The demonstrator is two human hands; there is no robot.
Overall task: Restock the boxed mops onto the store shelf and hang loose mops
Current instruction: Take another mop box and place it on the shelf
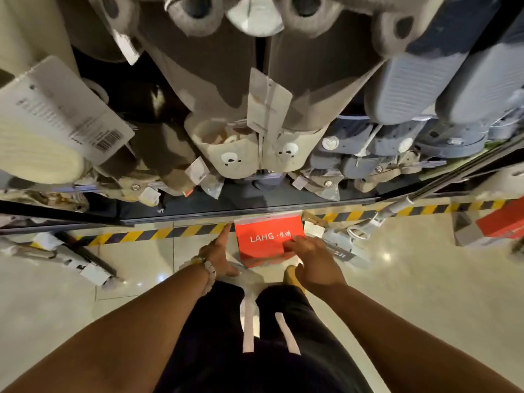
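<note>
While the red box [266, 239] marked LAHG stands on the tiled floor [411, 279] just below the black-and-yellow striped tape [158, 234], the left hand [219, 255] lies along its left edge with fingers straight, and the right hand [312, 258] rests curled fingers on its face; a loose mop [365, 225] lies to the right.

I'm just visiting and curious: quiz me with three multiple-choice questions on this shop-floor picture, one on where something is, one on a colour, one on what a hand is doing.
1. Where is the red box?
A. on the floor by the striped tape
B. hung among the slippers
C. on the person's lap

2. What colours is the floor tape?
A. red and white
B. yellow and black
C. plain green

3. What is the right hand doing?
A. hanging idle
B. gripping a mop pole
C. resting fingers on the box

Answers: 1 A, it stands on the tiles below the shelf edge. 2 B, the stripes alternate. 3 C, its fingertips lie on the box's red face.
</note>
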